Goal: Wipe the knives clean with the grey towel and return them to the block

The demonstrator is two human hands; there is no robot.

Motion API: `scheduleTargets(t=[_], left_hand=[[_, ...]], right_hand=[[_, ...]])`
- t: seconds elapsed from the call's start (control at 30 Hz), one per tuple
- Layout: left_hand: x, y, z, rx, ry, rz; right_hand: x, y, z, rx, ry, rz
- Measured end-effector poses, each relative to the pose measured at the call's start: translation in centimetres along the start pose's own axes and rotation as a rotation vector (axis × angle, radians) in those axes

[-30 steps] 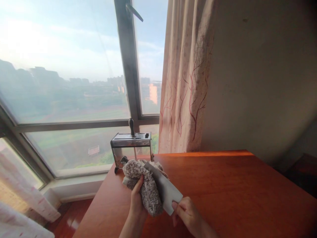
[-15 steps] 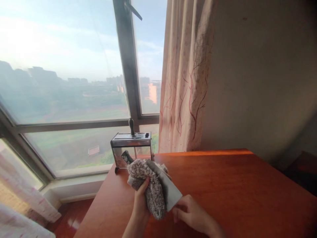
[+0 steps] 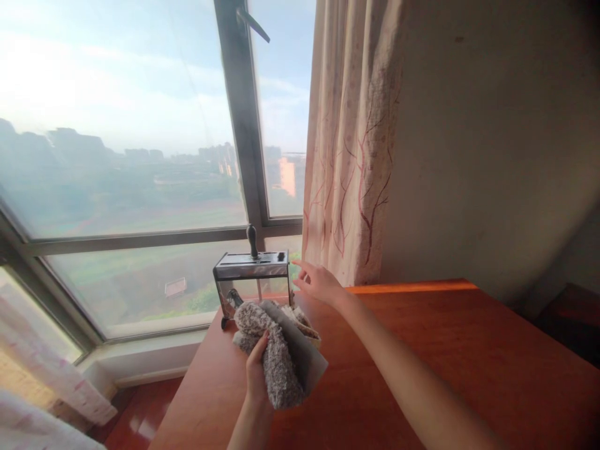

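My left hand (image 3: pixel 257 369) is closed around a fluffy grey-brown cloth (image 3: pixel 280 375), with the thumb on top of it. Folded into the cloth is a kitchen cleaver (image 3: pixel 307 359); its broad grey blade slants down to the right, and its dark handle points up left. Beyond the cloth stands a knife block (image 3: pixel 250 270) with a metal top and see-through sides, a black-handled knife (image 3: pixel 252 240) upright in its top. My right hand (image 3: pixel 319 282) reaches to the block's right end, index finger stretched out, the others partly bent, with nothing seen in it.
A reddish-brown wooden table (image 3: pixel 398 350) lies under both hands, the block near its far left corner. Behind it are a large window (image 3: pixel 140 237) and a patterned curtain (image 3: pixel 351 187). A bare wall (image 3: pixel 469 156) rises at the right.
My right hand has left the cleaver blade's lower corner and moved up and forward to the knife block's right side. The cloth and cleaver have shifted slightly left in my left hand.
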State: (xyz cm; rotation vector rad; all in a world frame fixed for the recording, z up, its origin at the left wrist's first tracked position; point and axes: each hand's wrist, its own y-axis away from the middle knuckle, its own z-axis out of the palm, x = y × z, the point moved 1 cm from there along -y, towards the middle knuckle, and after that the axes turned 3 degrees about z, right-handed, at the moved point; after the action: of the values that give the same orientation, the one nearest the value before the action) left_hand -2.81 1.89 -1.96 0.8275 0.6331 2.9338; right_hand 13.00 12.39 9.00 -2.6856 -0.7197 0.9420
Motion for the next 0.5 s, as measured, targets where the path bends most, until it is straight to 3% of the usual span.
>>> scheduleTargets(t=[0.17, 0.5], left_hand=[[0.0, 0.3, 0.3, 0.020, 0.017, -0.026], [-0.4, 0.5, 0.5, 0.019, -0.035, -0.013]], right_hand=[[-2.2, -3.2, 0.4, -0.085, 0.189, -0.030], [-2.0, -3.5, -0.1, -0.102, 0.376, -0.006]])
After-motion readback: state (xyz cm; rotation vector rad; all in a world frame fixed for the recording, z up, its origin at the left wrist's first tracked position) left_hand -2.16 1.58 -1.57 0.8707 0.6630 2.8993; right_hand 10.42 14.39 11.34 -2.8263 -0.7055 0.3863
